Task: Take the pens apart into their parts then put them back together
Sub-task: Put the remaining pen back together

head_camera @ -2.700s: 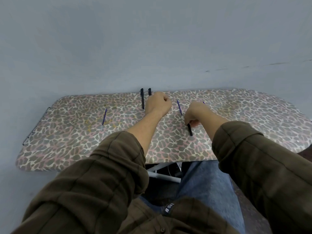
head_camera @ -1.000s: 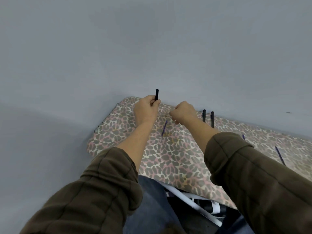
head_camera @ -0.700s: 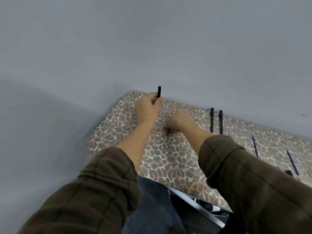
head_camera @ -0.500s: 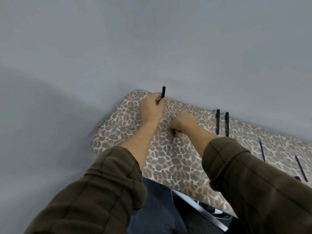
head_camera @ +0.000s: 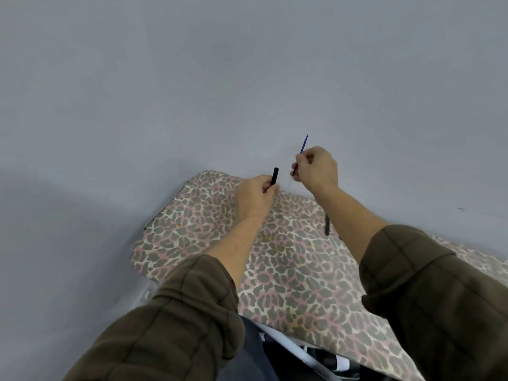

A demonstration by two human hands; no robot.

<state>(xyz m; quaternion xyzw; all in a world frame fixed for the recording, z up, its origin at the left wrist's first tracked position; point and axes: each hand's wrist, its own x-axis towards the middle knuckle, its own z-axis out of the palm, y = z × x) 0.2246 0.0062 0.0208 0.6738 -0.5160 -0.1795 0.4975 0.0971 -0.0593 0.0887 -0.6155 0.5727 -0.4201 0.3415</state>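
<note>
centre of frame: left hand (head_camera: 254,198) grasps a black pen barrel (head_camera: 274,176), its end pointing up. just right of it, right hand (head_camera: 316,167) pinches a thin blue refill (head_camera: 303,144), raised and tilted. below, a leopard-print board (head_camera: 288,270) carries another black pen part (head_camera: 327,225) beside the right forearm.

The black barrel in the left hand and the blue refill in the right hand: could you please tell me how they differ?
The black barrel is thick and dark; the blue refill is far thinner and blue. The barrel, gripped by the left hand, sits lower in the view; the refill, pinched by the right hand, is held higher. Both stick roughly upward out of a hand.
</note>
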